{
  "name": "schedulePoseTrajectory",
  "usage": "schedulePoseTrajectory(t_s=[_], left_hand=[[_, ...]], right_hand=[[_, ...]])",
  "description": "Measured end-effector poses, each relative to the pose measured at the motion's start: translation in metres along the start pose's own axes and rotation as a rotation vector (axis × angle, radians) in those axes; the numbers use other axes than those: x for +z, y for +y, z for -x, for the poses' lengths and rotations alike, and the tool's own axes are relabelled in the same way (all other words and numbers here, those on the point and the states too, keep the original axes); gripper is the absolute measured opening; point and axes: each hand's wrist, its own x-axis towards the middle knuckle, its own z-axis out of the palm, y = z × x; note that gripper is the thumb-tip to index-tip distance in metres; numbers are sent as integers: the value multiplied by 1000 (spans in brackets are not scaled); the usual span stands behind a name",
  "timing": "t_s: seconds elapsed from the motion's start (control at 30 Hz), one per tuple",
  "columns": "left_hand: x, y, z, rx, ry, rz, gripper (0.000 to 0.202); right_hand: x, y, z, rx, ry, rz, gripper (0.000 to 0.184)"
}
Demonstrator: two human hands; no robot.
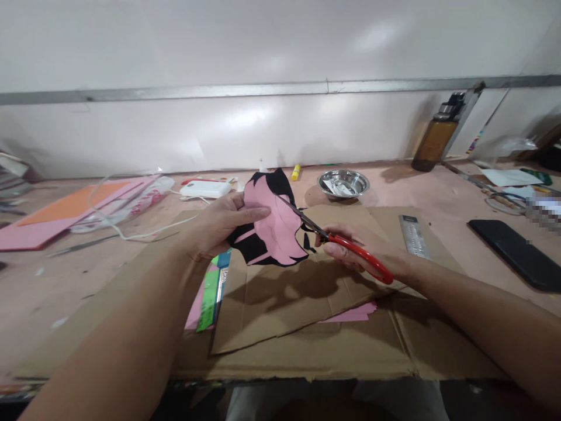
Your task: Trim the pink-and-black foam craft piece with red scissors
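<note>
Cutout point(284, 231), pink on black, wavy-edged; left fingers point(254, 217) pinch it; right fingers point(336, 252) grip red-handled scissors point(363, 254).

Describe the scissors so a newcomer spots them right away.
Over the brown cardboard, find the right hand. It holds the scissors, blades against a pink-and-black piece. Their red handle sets them apart from that piece and the silver bowl beyond.

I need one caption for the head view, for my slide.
Left hand holds a pink and black piece; right hand holds red-handled scissors against it, above cardboard.
</note>
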Motion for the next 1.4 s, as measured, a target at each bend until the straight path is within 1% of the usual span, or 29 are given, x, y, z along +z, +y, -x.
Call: schedulePoseTrajectory(t_s=[0.13, 0.23, 0.4, 0.5, 0.67, 0.8, 0.93, 1.1, 1.23, 1.4], left_hand=[[5, 4, 2, -41, -45, 20, 15], [10, 6, 4, -39, -72, 79, 12], [13, 6, 4, -16, -95, 93, 10], [11, 6, 4, -21, -96, 101, 10], [9, 5, 3, -30, -96, 82, 9], [8, 4, 3, -34, -80, 59, 12], [8, 5, 4, -9, -78, 59, 11], [13, 10, 6, -13, -96, 74, 11], [13, 10, 6, -9, -89, 91, 13], [8, 6, 5, -21, -56, 56, 14]], right_hand=[[0, -8, 0, 10, -52, -31, 49], [-1, -11, 0, 2, -75, -16, 47], [-2, -10, 0, -32, -77, 0, 43], [-1, -8, -1, -22, -80, -8, 45], [1, -4, -2, -40, -63, -9, 41], [1, -2, -1, -32, -46, -18, 43], [-1, -3, -1, -53, -61, 43, 38], [-3, -8, -1, -61, -52, 90, 34], [-3, -10, 0, -60, -41, 108, 34], [-2, -4, 0, -52, -47, 82, 39]])
